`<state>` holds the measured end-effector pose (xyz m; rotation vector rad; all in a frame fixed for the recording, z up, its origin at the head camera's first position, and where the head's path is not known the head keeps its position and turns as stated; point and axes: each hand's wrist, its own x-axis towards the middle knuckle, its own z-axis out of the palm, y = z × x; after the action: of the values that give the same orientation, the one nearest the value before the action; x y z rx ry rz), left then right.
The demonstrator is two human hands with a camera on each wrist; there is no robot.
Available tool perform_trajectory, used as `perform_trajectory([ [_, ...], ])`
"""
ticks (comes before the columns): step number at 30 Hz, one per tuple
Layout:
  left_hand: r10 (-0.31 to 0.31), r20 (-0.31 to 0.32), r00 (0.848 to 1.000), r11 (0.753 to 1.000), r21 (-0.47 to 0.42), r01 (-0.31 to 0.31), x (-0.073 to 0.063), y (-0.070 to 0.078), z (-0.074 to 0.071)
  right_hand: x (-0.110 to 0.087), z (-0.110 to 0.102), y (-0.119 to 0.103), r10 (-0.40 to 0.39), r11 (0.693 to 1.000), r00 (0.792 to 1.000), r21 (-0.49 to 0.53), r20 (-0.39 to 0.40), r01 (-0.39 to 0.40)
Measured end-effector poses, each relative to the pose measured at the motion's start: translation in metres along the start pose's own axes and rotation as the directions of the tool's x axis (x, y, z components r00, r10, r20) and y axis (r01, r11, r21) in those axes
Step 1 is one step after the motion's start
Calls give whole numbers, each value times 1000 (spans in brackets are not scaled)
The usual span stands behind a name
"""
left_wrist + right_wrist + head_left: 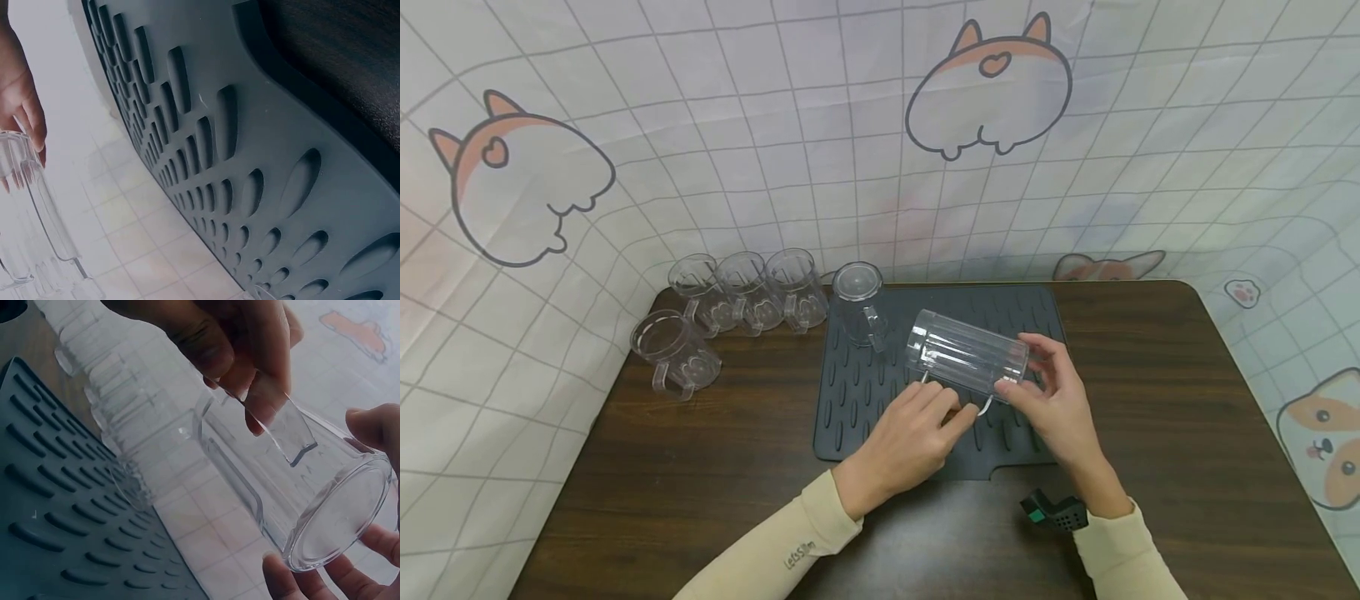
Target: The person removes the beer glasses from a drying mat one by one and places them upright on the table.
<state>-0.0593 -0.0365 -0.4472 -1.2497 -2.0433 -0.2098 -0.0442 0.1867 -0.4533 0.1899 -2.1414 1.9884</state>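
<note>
A clear ribbed mug [966, 350] lies sideways in the air over the dark drying mat [865, 417], its mouth to the left and base to the right. My left hand [917, 429] grips its handle, fingers curled through it, as the right wrist view shows with the handle [294, 437] under those fingers. My right hand [1060, 408] holds the base end between thumb and fingers. In the left wrist view, the right hand [22, 100] shows at the far end of the mug [44, 219].
Another clear mug [857, 308] stands upside down on the mat's back left corner. Left of the mat, three upright mugs [748, 296] form a row along the back, with one more mug [677, 350] in front. A patterned cloth wall [880, 167] borders the table [700, 467].
</note>
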Motion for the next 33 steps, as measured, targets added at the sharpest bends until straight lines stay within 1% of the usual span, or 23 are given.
perform_trajectory([
  [9,16,13,1000,998,55,-17,-1,2,0,0,0,4,-1,999,1000,40,14,0],
  [18,23,34,999,996,87,-26,-2,4,0,1,0,6,-5,999,1000,33,9,5],
  [26,23,55,998,992,120,-29,-2,5,1,3,-2,8,-6,1000,999,13,34,6],
  [29,21,60,998,992,124,-28,-2,6,1,3,-3,10,0,1000,1000,-4,30,0],
  [33,20,76,997,993,117,-28,-2,7,1,4,-4,11,8,1000,1000,-3,16,-8],
])
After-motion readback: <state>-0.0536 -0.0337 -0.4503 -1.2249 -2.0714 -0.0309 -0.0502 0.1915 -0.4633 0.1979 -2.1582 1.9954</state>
